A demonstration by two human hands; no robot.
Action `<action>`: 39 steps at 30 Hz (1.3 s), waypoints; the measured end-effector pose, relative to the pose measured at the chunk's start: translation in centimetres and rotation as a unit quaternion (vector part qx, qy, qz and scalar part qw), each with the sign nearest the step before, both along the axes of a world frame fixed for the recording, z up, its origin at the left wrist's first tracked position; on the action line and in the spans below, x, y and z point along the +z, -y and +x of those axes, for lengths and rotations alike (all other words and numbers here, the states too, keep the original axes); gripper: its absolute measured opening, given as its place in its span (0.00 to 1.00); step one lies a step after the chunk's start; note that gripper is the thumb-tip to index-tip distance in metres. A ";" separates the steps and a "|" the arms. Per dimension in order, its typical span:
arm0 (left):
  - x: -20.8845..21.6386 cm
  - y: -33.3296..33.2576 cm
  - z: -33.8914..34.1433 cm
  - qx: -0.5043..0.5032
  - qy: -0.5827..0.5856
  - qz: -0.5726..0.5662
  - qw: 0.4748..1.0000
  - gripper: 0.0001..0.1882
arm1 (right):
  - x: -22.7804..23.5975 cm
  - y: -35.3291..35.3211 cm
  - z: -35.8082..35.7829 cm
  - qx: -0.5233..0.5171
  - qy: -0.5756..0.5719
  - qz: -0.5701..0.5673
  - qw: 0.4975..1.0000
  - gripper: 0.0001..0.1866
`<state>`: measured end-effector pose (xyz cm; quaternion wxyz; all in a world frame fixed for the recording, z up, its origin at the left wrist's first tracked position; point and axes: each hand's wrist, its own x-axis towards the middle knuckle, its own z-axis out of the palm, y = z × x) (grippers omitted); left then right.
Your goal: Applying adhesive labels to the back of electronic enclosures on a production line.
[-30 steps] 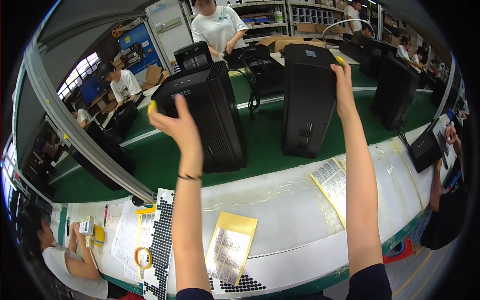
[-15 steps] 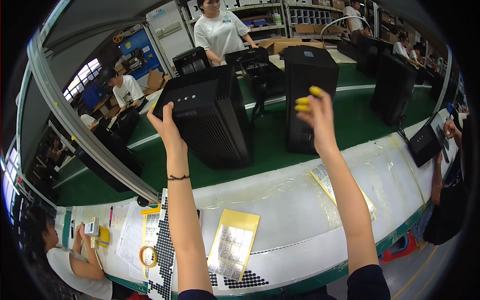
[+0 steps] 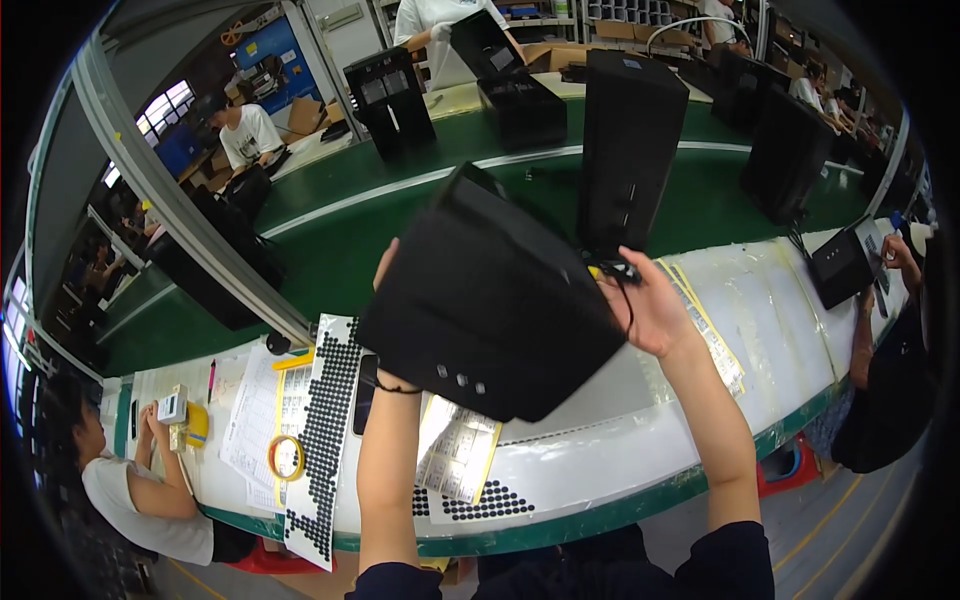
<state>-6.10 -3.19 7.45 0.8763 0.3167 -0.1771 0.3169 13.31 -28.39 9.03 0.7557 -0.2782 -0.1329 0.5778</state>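
A black computer case (image 3: 490,310) hangs tilted between my hands, above the near bench and the edge of the green belt. My left hand (image 3: 387,264) grips its left side; most of that hand is hidden behind the case, and only part of the fingers shows. On the right, my right hand (image 3: 652,308) holds the case by its right end, its fingers partly hidden, with yellow covering on a fingertip. A thin black cable (image 3: 628,290) dangles by that hand. Sheets of silver labels on yellow backing (image 3: 462,450) lie under the case.
Another black case (image 3: 635,140) stands upright on the green belt (image 3: 330,235), with more cases farther along. Left on the bench lie a sheet of black round pads (image 3: 325,430), a tape roll (image 3: 286,457) and a phone (image 3: 365,395). A metal post (image 3: 190,190) rises at left. Co-workers sit at both sides.
The left case has come off the belt toward me and is tipped over in both hands. My right hand has come down onto it. Across the belt, a person has lifted a black panel.
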 end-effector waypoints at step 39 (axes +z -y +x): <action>-9.2 6.3 -10.2 0.394 -0.484 0.529 0.576 0.41 | -10.7 7.7 -2.5 -0.324 0.240 -0.131 0.906 0.22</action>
